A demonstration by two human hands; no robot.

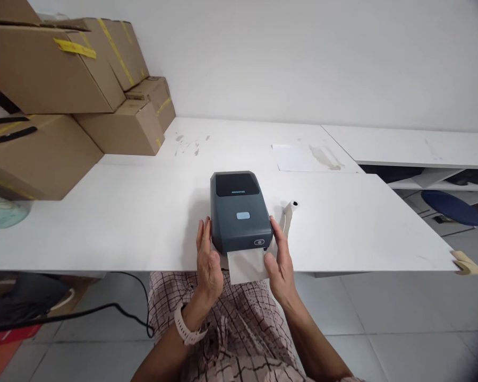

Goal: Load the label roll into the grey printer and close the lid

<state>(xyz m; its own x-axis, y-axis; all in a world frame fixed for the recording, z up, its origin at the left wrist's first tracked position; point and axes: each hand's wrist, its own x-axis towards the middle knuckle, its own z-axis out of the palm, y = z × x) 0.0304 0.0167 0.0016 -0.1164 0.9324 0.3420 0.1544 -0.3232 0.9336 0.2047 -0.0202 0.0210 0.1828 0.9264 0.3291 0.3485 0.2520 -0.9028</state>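
Observation:
A dark grey label printer sits near the front edge of the white table, with a black window on top and a pale blue button. White label paper sticks out of its front slot and hangs past the table edge. My left hand lies along the printer's left side, fingers stretched upward and thumb near the front corner. On the opposite side my right hand presses its fingers to the right flank, its thumb at the front corner beside the paper. Between them, the hands hold the printer.
A small white paper roll lies right of the printer. Cardboard boxes with yellow tape are stacked at the left. A paper sheet lies farther back. A blue stool stands right; a black cable hangs below the table.

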